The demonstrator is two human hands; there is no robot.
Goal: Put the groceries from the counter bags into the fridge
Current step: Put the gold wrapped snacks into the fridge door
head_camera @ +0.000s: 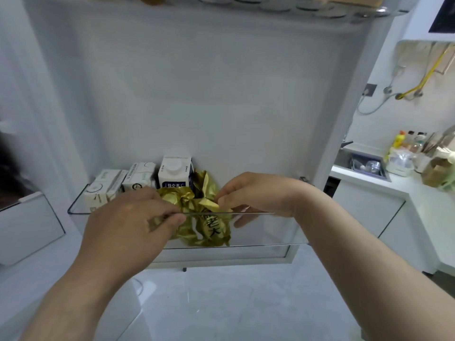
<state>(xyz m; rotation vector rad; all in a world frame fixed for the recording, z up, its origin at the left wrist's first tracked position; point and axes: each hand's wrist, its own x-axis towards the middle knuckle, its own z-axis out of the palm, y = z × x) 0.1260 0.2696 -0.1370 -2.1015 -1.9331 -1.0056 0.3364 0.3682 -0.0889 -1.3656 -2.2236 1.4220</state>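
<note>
A crumpled gold foil bag (206,225) with dark characters sits in the clear door shelf (258,232) of the open fridge door. My left hand (128,225) pinches its left side at the shelf's rim. My right hand (256,195) pinches the bag's top right corner above the rim. To the left of the bag in the same shelf stand a white milk carton with a round cap (175,172) and two smaller cartons (139,175) (102,187).
The white inner door panel (197,94) rises behind the shelf, with an upper door shelf (295,6) overhead. A counter (398,183) at right holds a sink (364,163), bottles and a brown paper bag (435,173). Pale floor (221,303) lies below.
</note>
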